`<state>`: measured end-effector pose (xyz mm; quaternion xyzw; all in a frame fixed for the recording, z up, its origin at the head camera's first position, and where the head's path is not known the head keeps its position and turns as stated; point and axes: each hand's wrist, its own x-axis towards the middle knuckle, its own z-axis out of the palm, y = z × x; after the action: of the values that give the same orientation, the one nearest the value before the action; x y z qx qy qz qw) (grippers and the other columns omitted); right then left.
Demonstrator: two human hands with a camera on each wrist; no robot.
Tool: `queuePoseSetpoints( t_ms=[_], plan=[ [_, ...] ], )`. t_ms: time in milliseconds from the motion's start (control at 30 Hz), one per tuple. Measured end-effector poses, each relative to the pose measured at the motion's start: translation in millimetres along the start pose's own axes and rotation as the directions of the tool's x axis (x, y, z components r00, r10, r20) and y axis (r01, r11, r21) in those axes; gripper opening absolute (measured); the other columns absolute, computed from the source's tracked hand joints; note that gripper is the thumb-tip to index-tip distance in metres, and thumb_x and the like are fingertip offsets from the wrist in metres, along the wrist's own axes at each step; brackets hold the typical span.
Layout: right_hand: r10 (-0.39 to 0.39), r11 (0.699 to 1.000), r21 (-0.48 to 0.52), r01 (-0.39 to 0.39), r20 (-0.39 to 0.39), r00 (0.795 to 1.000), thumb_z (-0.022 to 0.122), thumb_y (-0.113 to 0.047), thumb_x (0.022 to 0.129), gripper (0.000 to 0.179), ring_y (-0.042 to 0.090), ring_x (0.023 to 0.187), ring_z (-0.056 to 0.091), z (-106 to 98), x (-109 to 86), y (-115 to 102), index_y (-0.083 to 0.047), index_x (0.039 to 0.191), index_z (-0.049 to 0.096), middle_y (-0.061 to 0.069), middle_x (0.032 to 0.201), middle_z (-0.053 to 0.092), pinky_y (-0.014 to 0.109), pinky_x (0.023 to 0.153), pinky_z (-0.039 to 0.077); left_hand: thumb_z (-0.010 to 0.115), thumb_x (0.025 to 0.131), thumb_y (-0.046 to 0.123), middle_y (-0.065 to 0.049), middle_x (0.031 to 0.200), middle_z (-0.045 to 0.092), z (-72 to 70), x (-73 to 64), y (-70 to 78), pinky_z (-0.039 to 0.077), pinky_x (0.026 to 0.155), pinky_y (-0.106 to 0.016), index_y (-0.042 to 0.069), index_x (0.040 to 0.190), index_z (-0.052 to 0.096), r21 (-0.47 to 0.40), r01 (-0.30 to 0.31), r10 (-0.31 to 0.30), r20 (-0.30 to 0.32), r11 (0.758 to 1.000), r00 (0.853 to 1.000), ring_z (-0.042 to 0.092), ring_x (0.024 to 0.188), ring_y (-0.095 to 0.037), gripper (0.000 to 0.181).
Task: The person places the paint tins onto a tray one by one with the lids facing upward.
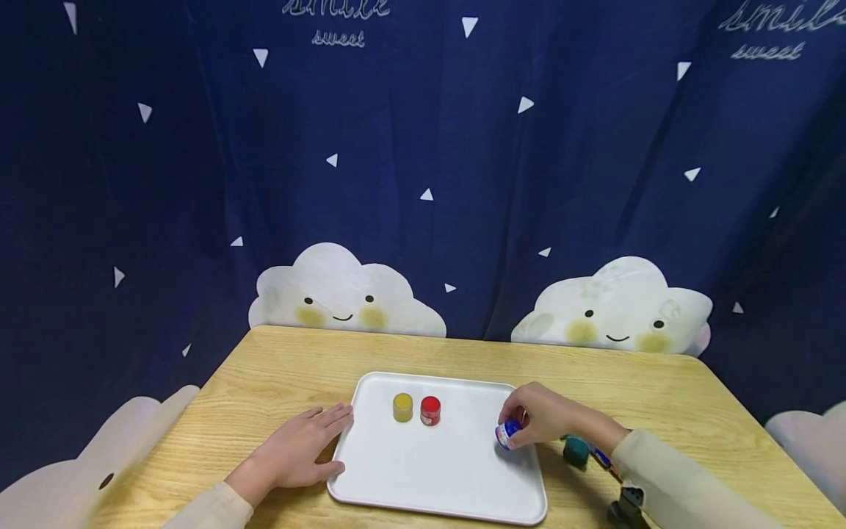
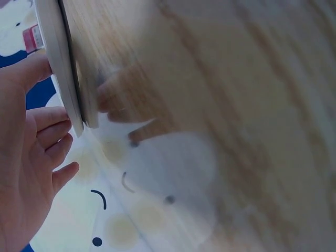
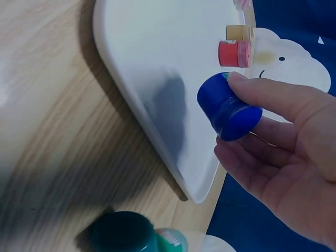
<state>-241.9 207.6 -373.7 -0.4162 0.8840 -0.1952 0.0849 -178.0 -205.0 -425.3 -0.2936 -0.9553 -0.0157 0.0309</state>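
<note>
Thumb and fingers of my right hand point(image 1: 543, 413) hold a small blue paint jar point(image 3: 228, 107) over the right part of a white tray point(image 1: 432, 477). The blue jar tilts to one side, and its shadow falls on the tray in the right wrist view. At the tray's left edge my left hand point(image 1: 300, 447) rests with fingers spread, fingertips and thumb at the rim. Towards the back of the tray, a yellow paint jar point(image 1: 402, 408) and a red paint jar point(image 1: 430, 411) stand upright side by side.
Just right of the tray, a dark green jar point(image 1: 576, 452) is on the wooden table point(image 1: 291, 367). A thin dark blue item point(image 1: 603, 463) and a black object point(image 1: 628, 508) lie partly under the right sleeve. A dark blue curtain point(image 1: 396, 147) with clouds hangs behind.
</note>
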Motion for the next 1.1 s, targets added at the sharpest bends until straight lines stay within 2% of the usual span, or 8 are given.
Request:
queuePoseSetpoints(
  t_ms=[367, 600, 833, 933, 967, 1100],
  plan=[
    [0.025, 0.998, -0.060, -0.024, 0.014, 1.000, 0.082, -0.021, 0.072, 0.023, -0.003, 0.065, 0.050, 4.7, 29.2, -3.8, -0.007, 0.088, 0.074, -0.003, 0.075, 0.068, 0.011, 0.058, 0.045, 0.063, 0.085, 0.047, -0.011, 0.146, 0.050, 0.9, -0.2, -0.6, 0.042, 0.109, -0.048, 0.005, 0.140, 0.048, -0.007, 0.010, -0.010, 0.010, 1.000, 1.000, 0.048, 0.135, -0.024, 0.071],
    [-0.014, 0.996, -0.093, 0.013, -0.012, 1.000, 0.082, -0.020, 0.071, 0.021, -0.003, 0.063, 0.049, 14.1, 43.8, -4.5, -0.007, 0.085, 0.074, -0.002, 0.072, 0.068, 0.010, 0.056, 0.042, 0.063, 0.086, 0.047, -0.011, 0.147, 0.049, 1.2, 0.3, -0.7, 0.042, 0.110, -0.048, 0.005, 0.141, 0.047, -0.012, 0.016, -0.015, 0.017, 1.000, 1.000, 0.047, 0.136, -0.024, 0.071],
    [-0.020, 0.995, -0.095, 0.017, -0.033, 0.999, 0.082, -0.021, 0.071, 0.020, -0.003, 0.063, 0.048, 20.6, 54.5, -2.6, -0.007, 0.083, 0.074, -0.003, 0.072, 0.068, 0.010, 0.056, 0.041, 0.063, 0.086, 0.047, -0.011, 0.147, 0.049, 0.7, 0.6, -0.8, 0.041, 0.110, -0.048, 0.005, 0.141, 0.047, -0.021, 0.016, -0.016, 0.019, 1.000, 1.000, 0.047, 0.136, -0.024, 0.071],
    [-0.072, 0.994, -0.085, 0.067, -0.056, 0.996, 0.081, -0.022, 0.073, 0.021, -0.002, 0.064, 0.048, 22.0, 57.0, -1.8, -0.006, 0.084, 0.074, -0.001, 0.073, 0.068, 0.011, 0.056, 0.042, 0.063, 0.086, 0.047, -0.011, 0.147, 0.049, 0.8, 0.6, -1.0, 0.042, 0.110, -0.049, 0.005, 0.141, 0.048, -0.017, 0.013, -0.013, 0.012, 1.000, 1.000, 0.047, 0.136, -0.024, 0.070],
    [-0.120, 0.989, -0.095, 0.113, -0.072, 0.990, 0.079, -0.026, 0.076, 0.022, -0.003, 0.064, 0.048, 25.6, 59.0, 4.9, -0.007, 0.084, 0.074, -0.003, 0.074, 0.067, 0.012, 0.055, 0.041, 0.063, 0.086, 0.047, -0.010, 0.147, 0.049, 1.0, 0.6, -1.1, 0.042, 0.110, -0.049, 0.005, 0.141, 0.048, -0.015, 0.012, -0.012, 0.011, 1.000, 1.000, 0.047, 0.136, -0.024, 0.070],
    [-0.191, 0.978, -0.113, 0.177, -0.122, 0.974, 0.078, -0.028, 0.078, 0.024, -0.001, 0.065, 0.050, 29.7, 61.8, 5.6, -0.006, 0.085, 0.073, -0.001, 0.075, 0.068, 0.011, 0.056, 0.042, 0.063, 0.086, 0.047, -0.011, 0.147, 0.049, 1.8, 0.3, -1.1, 0.042, 0.109, -0.049, 0.005, 0.140, 0.048, -0.014, 0.008, -0.008, 0.007, 1.000, 1.000, 0.047, 0.136, -0.025, 0.070]
  ],
)
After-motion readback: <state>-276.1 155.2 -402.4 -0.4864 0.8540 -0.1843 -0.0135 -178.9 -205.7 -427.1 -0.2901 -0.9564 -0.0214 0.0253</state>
